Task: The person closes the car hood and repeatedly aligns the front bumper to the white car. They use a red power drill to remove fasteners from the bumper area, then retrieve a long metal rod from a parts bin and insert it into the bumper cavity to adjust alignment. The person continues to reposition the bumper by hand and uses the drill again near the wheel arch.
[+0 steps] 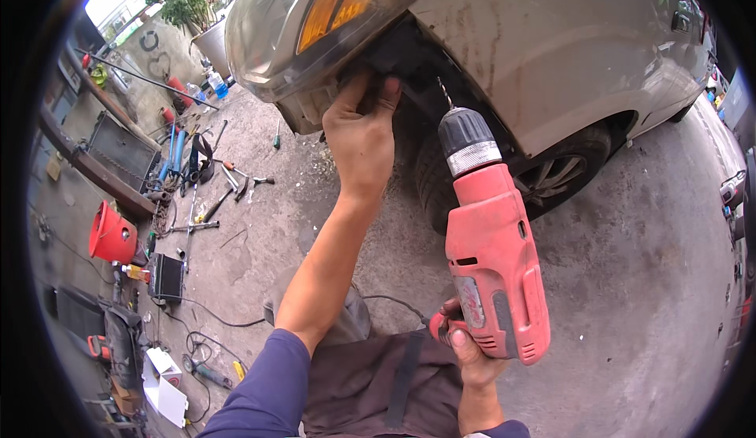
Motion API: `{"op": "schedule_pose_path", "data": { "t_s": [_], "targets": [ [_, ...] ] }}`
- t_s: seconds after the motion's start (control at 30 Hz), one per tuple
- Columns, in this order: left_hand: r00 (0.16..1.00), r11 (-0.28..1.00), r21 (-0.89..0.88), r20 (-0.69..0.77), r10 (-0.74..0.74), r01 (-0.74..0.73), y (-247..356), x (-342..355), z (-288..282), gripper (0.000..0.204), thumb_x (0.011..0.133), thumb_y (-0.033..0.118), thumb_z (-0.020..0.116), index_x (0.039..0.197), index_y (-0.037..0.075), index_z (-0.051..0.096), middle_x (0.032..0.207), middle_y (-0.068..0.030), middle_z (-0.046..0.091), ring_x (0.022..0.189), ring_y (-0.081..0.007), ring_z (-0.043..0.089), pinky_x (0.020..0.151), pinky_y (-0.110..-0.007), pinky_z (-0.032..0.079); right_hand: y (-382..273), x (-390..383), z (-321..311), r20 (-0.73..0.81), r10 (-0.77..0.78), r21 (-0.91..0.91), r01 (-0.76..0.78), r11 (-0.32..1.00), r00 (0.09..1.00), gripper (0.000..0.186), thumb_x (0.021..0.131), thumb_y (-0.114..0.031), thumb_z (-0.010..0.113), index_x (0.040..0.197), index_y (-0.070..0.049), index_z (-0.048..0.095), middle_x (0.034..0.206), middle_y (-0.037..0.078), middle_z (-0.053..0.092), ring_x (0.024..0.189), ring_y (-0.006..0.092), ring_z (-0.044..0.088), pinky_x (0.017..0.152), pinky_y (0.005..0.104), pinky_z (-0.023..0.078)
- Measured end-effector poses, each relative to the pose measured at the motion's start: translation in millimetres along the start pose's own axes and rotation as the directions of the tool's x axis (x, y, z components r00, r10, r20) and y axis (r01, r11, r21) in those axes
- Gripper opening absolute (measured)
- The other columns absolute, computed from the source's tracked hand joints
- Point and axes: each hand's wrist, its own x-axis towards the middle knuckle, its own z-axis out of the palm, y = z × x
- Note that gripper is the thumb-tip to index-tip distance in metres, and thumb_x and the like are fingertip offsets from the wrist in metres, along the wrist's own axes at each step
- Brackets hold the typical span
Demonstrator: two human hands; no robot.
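My right hand is wrapped round the handle of a red corded power drill, below its body. The drill points up and away, and a thin twist bit sits in its black and silver chuck. The bit's tip is near the dark wheel-arch opening and seems apart from it. Under the car's headlight, my left hand reaches up with bent fingers and thumb at the dark gap beside the fender. What those fingers grip is hidden.
A front wheel stands below the fender. Scattered hand tools lie on the concrete at left, near a red bucket and a black battery-like box. Cables run across the floor; an angle grinder lies lower left.
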Motion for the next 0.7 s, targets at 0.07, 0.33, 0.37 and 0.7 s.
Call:
{"op": "schedule_pose_path", "data": {
  "t_s": [0.07, 0.33, 0.37, 0.7],
  "targets": [
    [0.999, 0.997, -0.069, 0.019, -0.037, 0.038, -1.8, 2.8, 0.6, 0.022, 0.089, 0.01, 0.068, 0.107, -0.003, 0.063, 0.099, -0.0022, 0.064, 0.089, -0.0083, 0.056, 0.082, -0.024, 0.048, 2.3, 4.7, 2.2, -0.008, -0.016, -0.038, 0.016, 0.999, 1.0, 0.044, 0.079, -0.019, 0.076, 0.109, 0.006, 0.058, 0.093, 0.016, 0.065, 0.078, 0.0204, 0.064, 0.068, 0.0304, 0.054],
    [0.958, 0.84, -0.476, 0.234, -0.164, 0.26, -31.4, 4.6, -10.2, 0.032, 0.09, 0.013, 0.067, 0.118, 0.005, 0.055, 0.109, -0.0037, 0.062, 0.096, -0.0135, 0.062, 0.081, -0.031, 0.056, -3.7, 19.7, 16.4, 0.011, -0.024, -0.051, 0.025, 0.998, 1.0, 0.048, 0.078, -0.021, 0.078, 0.111, 0.006, 0.056, 0.09, 0.017, 0.065, 0.077, 0.021, 0.065, 0.067, 0.0315, 0.054],
    [0.956, 0.821, -0.51, 0.258, -0.139, 0.257, -35.3, 6.0, -9.0, 0.032, 0.091, 0.013, 0.066, 0.119, 0.006, 0.054, 0.109, -0.004, 0.062, 0.096, -0.0138, 0.062, 0.081, -0.032, 0.056, -4.4, 20.5, 18.0, 0.011, -0.016, -0.047, 0.017, 0.999, 1.0, 0.048, 0.077, -0.021, 0.078, 0.111, 0.006, 0.056, 0.09, 0.017, 0.065, 0.077, 0.0215, 0.065, 0.067, 0.032, 0.054],
    [0.973, 0.751, -0.623, 0.195, -0.122, 0.219, -48.4, 6.7, 0.2, 0.026, 0.09, 0.013, 0.067, 0.11, 0.008, 0.052, 0.092, -0.0003, 0.059, 0.085, -0.0119, 0.061, 0.075, -0.032, 0.056, -17.6, 17.8, 26.2, 0.032, 0.012, -0.267, -0.003, 0.964, 0.999, 0.043, 0.079, -0.017, 0.075, 0.109, 0.007, 0.056, 0.088, 0.017, 0.065, 0.075, 0.0229, 0.064, 0.066, 0.0325, 0.053]
  ]
}}
